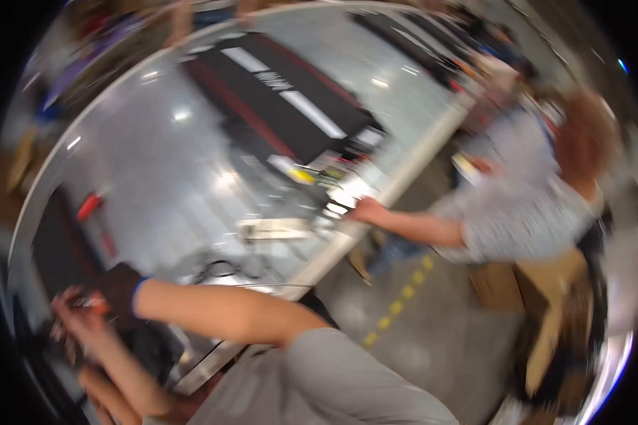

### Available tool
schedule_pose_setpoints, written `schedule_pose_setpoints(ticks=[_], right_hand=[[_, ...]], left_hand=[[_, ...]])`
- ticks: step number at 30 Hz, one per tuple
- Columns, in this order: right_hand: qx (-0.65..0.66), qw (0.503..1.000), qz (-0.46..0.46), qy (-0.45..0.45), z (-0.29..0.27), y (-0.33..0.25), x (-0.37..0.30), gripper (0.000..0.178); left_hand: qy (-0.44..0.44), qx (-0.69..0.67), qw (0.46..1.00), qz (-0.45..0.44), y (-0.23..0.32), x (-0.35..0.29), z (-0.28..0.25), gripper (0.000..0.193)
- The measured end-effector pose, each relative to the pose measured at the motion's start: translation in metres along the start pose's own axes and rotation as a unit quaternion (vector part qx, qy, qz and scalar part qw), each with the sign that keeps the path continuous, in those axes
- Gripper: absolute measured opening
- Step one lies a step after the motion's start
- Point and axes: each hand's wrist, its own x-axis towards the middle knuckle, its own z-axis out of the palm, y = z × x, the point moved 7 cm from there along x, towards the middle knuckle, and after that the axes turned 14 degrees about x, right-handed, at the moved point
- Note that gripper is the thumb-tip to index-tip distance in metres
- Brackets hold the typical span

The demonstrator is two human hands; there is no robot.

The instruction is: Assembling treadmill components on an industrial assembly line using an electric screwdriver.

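Observation:
My right arm reaches across to the lower left, and my right hand (pixel 122 285) wears a dark glove with a blue cuff. Its fingers are smeared by motion, so what they hold, if anything, does not show. Close beside it, a bare hand (pixel 85 315), apparently a co-worker's, is at a blurred orange-red thing (pixel 92 304). Just beyond my glove lies a dark panel (pixel 60 237) with a thin red stripe. A red-handled tool (pixel 90 206) rests by that panel. I cannot make out my left hand.
A large black panel (pixel 276 95) with red lines and white strips lies across the metal table (pixel 142 149). A white bar-shaped object (pixel 273 229) and dark cable (pixel 220 269) are nearer. At right, a person (pixel 524 184) reaches onto the table edge; cardboard boxes (pixel 500 287) stand on the floor.

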Motion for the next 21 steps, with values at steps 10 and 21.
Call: schedule_pose_setpoints(ticks=[10, 21], right_hand=[[-0.143, 0.876, 0.078, -0.454, 0.030, 0.114, -0.158, 0.055], [-0.118, 0.923, 0.007, -0.366, 0.062, 0.164, -0.138, 0.035]], left_hand=[[0.294, 0.001, 0.922, -0.252, -0.239, -0.255, -0.045, 0.025], [0.333, -0.074, 0.902, -0.265, -0.290, -0.238, -0.068, 0.024]])
